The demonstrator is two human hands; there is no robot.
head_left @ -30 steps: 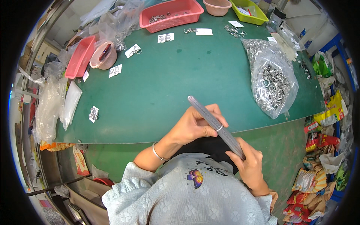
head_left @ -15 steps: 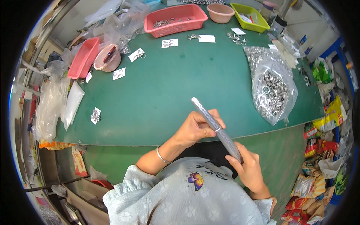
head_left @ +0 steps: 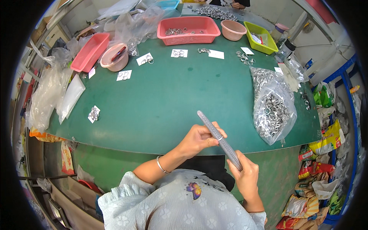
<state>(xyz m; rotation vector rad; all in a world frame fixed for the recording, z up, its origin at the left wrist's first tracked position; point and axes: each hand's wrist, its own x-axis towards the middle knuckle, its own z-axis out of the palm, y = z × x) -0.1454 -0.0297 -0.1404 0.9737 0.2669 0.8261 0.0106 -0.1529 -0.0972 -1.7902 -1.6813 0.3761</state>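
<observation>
A grey tapered ring mandrel (head_left: 228, 151) with markings along its length is held aslant above the table's near edge. My right hand (head_left: 246, 173) is closed round its thicker lower end. Around the rod sits a thin silver ring (head_left: 220, 138). My left hand (head_left: 199, 140) is closed about the middle of the rod, thumb and fingertips at the ring. To the right lies a clear plastic bag (head_left: 274, 111) full of silver rings. White cards with rings lie on the green table (head_left: 172, 96), among them a card (head_left: 94, 114) at the left.
Along the far side stand a pink basket (head_left: 188, 31), a round pink bowl (head_left: 233, 30) and a yellow-green basket (head_left: 260, 37). Another pink basket (head_left: 90, 52) and a small tub (head_left: 114, 57) stand at the left by plastic bags. Another person's hands (head_left: 237, 5) show beyond a pile of metal pieces.
The view has tilted up and turned slightly, bringing the person at the far side into sight. Both hands keep their hold on the mandrel and ring.
</observation>
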